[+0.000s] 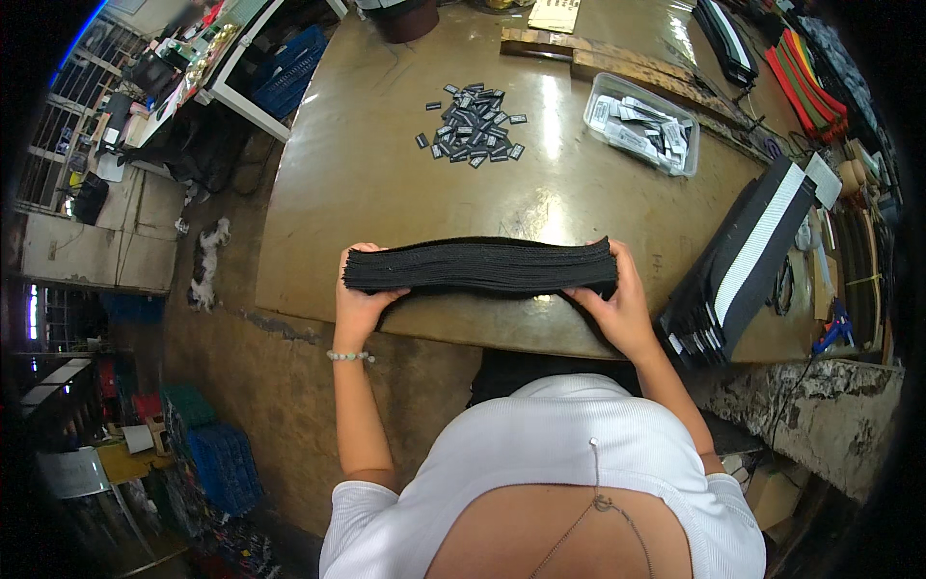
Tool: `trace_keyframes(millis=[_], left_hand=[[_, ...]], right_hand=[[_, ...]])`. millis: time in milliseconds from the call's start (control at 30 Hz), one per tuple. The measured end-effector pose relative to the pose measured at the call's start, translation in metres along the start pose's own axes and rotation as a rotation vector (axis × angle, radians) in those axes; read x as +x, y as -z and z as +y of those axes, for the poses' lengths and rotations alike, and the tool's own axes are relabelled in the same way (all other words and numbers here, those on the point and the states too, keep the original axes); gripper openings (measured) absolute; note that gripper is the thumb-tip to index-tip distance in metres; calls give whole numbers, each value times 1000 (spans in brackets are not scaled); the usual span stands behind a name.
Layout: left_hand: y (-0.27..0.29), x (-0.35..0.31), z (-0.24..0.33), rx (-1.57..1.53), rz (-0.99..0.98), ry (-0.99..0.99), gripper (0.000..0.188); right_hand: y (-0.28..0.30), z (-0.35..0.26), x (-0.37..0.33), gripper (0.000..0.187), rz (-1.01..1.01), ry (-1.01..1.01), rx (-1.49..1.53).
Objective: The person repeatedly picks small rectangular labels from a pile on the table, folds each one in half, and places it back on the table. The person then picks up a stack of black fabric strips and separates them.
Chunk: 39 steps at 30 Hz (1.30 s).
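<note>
A thick stack of black fabric pieces (482,267) stands on its long edge near the front of the table, its many layers showing along the top. My left hand (365,294) is closed round the left end, thumb on the near side. At the other end my right hand (617,299) grips it the same way, with the thumb in front. The stack bows slightly between the two hands. Beyond it lies a loose heap of small black labels (473,125). The fingers on the far side of the stack are mostly hidden.
A clear plastic box of pale labels (641,125) sits at the back right. Closer on the right lies a black stack with a white stripe (748,256). Wooden bars (617,63) lie across the far table (328,193). A dark pot (403,21) stands at the back.
</note>
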<state>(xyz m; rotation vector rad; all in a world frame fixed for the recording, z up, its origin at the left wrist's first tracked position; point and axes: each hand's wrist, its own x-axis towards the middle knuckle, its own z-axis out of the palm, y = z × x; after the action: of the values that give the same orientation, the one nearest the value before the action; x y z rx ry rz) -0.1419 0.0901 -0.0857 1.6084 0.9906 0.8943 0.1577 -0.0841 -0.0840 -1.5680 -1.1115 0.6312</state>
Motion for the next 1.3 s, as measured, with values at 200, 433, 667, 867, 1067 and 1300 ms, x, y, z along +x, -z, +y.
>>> trace_keyframes(millis=[200, 433, 667, 867, 1067, 1300], left_hand=[[7, -4, 19, 185, 161, -26, 42], [17, 3, 49, 724, 229, 347, 60], [-37, -5, 93, 1123, -29, -399, 83], [-81, -3, 86, 1047, -539, -438, 96], [-34, 2, 45, 1312, -54, -118, 93], [41, 84, 9, 1396, 531, 571, 94]], right_hand=[[2, -20, -1, 41, -2, -155, 196], [-4, -40, 15, 42, -149, -515, 51], [-5, -28, 18, 50, -155, -468, -3], [-2, -25, 4, 40, -57, -506, 276], [12, -10, -32, 17, 18, -194, 186], [7, -3, -26, 9, -20, 32, -59]])
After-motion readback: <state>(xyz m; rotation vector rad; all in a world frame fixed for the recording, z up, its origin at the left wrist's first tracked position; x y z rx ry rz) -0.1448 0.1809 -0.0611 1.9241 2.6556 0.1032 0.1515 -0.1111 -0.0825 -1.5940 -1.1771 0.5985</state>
